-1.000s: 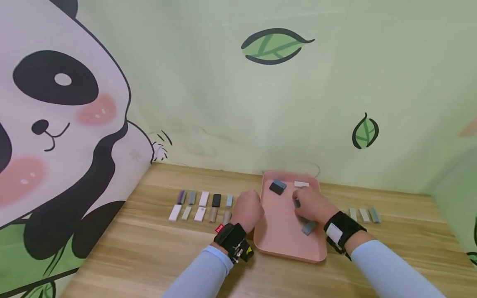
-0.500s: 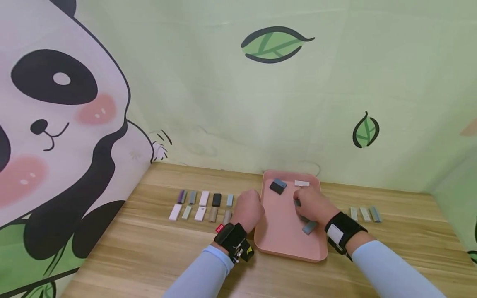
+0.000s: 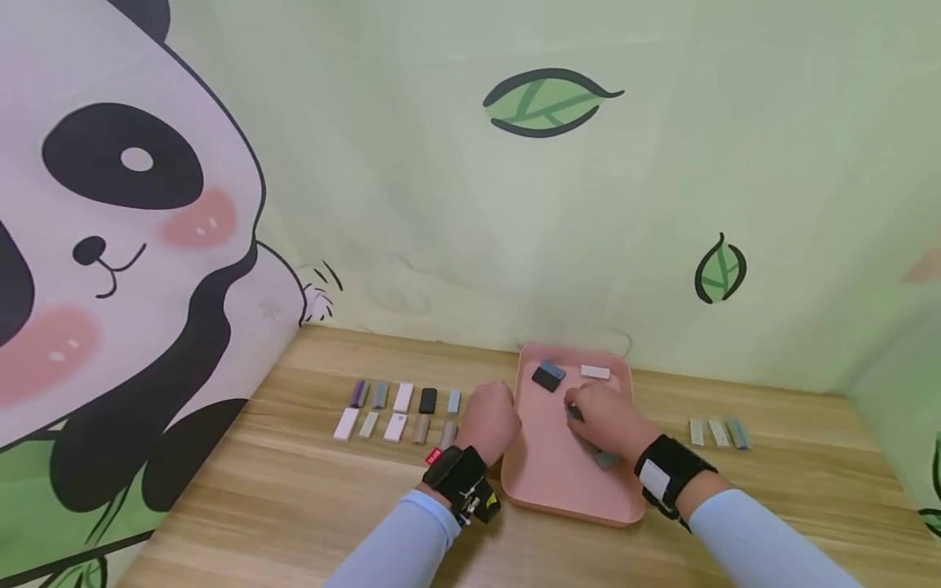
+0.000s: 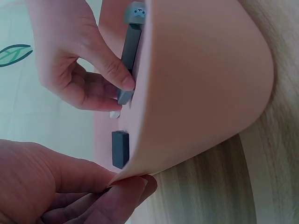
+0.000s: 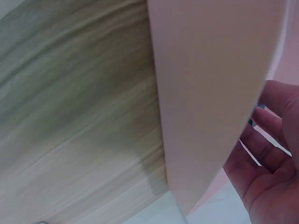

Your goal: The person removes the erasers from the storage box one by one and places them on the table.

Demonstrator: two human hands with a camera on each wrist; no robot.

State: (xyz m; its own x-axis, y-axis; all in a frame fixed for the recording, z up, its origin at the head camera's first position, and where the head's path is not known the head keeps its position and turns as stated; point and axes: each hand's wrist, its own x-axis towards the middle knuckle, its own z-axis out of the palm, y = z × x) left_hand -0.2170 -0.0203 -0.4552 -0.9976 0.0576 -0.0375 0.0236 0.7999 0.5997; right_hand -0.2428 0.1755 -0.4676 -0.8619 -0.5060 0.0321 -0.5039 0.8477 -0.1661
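2 hands work at a pink tray on a wooden table. The right hand reaches over the tray floor, and its thumb and forefinger pinch a grey bar near one end; the left-wrist view shows the thumb tip pressed on the bar's side. Past those fingertips, toward the wall, lie a black block with a blue piece touching it and a white bar. Under the right palm sits a teal bar, partly hidden. The left hand rests at the tray's left rim, fingers curled onto its edge; they appear to hold it, pinching the rim from outside. Left of that hand, 10 small bars lie in 2 rows, and 3 more bars lie right of the right wrist.

A judgement: the pinch sits near the bar's end, so the bar could pivot and slip out. The lifting palm might also drag the teal bar, and a tug on the rim could slide the loose pieces.
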